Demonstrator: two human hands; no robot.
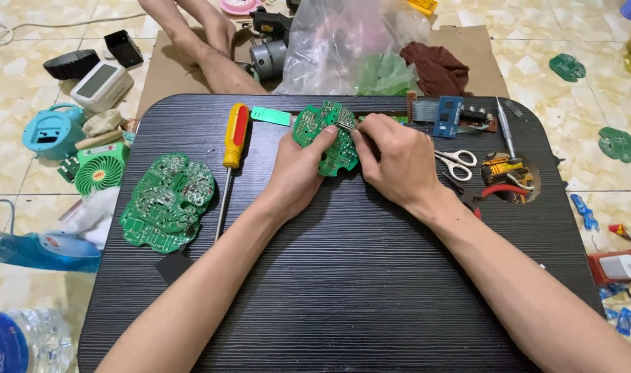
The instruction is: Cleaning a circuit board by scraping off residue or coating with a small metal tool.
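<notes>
Left hand (296, 166) grips lobed green circuit board (327, 135); right hand (393, 160) pinches thin metal tool (348, 126) against it.

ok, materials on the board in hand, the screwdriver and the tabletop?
Board in hand: looks like green laminate circuit board, glossy coating with silvery solder dots. Screwdriver: yellow and red handle, probably plastic; thin grey shaft, likely steel. Tabletop: matte black with fine ridged grain, probably wood-look laminate; core can't be told.
</notes>
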